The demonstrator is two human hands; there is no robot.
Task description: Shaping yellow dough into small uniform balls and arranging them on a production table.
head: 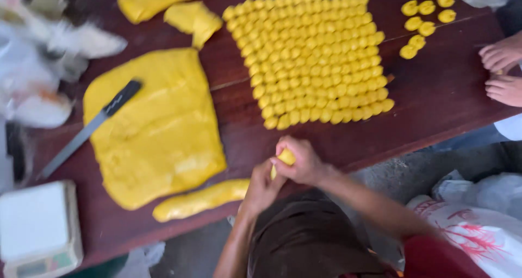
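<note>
My right hand and my left hand meet at the table's near edge, both closed around a small piece of yellow dough. Just left of them lies a long roll of yellow dough. Beyond my hands, a large block of several small yellow dough balls is laid out in tight rows on the dark wooden table. A big flat slab of yellow dough lies to the left, with a long knife resting across its upper left corner.
A white kitchen scale stands at the near left corner. More dough pieces lie at the far side. A few shaped balls sit far right, near another person's hands. White plastic bags crowd the left; a printed bag lies lower right.
</note>
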